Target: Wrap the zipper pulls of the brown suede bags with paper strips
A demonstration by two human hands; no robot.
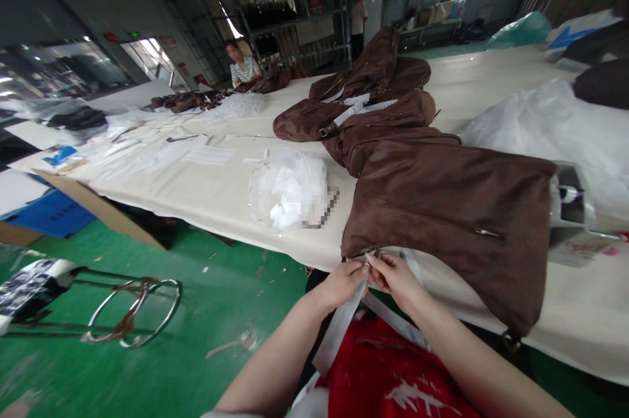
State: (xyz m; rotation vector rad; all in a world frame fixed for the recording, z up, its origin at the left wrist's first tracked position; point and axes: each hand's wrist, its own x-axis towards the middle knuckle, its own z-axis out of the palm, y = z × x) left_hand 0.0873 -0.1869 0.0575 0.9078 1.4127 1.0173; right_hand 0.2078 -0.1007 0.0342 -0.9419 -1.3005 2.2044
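A brown leather-look bag with a zipped pocket lies on the table in front of me. At its near left corner, my left hand and my right hand meet, fingertips pinched close together. Between them they hold a white strip, one length of which hangs below my left hand. Another length runs down beneath my right wrist, in front of my red apron. Metal hardware shows just above my fingertips, by the bag's corner. My fingers cover the spot where strip and bag come together.
More brown bags with white-wrapped straps are heaped behind. A clear plastic bag of white scraps stands left on the pale table. Plastic sheeting lies right. A metal-ringed stool lies on the floor. Two people are farther back.
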